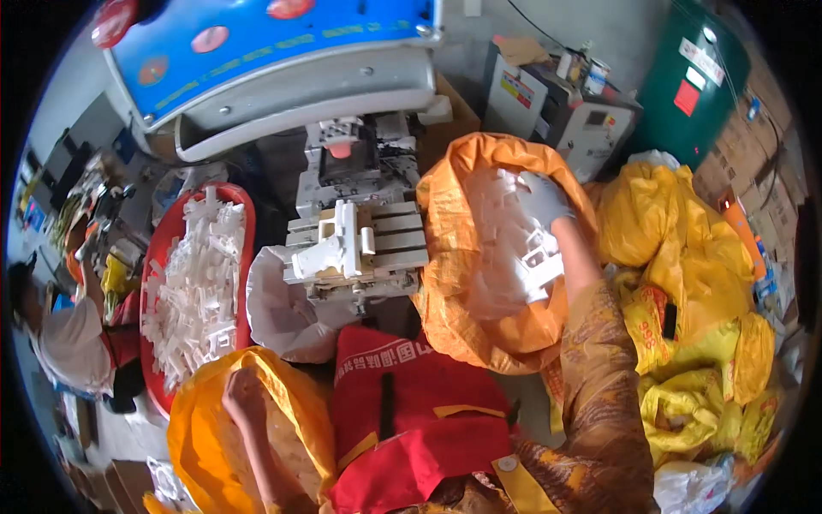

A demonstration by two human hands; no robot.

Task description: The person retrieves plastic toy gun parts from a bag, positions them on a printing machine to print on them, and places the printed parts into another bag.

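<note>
My right hand (545, 202), in a pale grey glove, reaches into a large orange woven bag (449, 214) on the right. Loose white plastic parts (541, 267) lie inside, some below my wrist. Its fingertips blend into the white parts, so their grip is unclear. My bare left hand (244, 392) is closed like a fist inside the mouth of a yellow-orange bag (201, 437) at the lower left; what it holds, if anything, is hidden. Between the bags, a white pistol-shaped plastic part (340, 240) lies on the slotted bed of a machine (398, 236).
A red oval tub (250, 224) heaped with white parts stands left of the machine, beside a white sack (287, 321). Overhead is a blue machine panel (282, 43). Yellow bags (685, 223) crowd the right, near a green tank (685, 77). Another person (73, 343) works far left.
</note>
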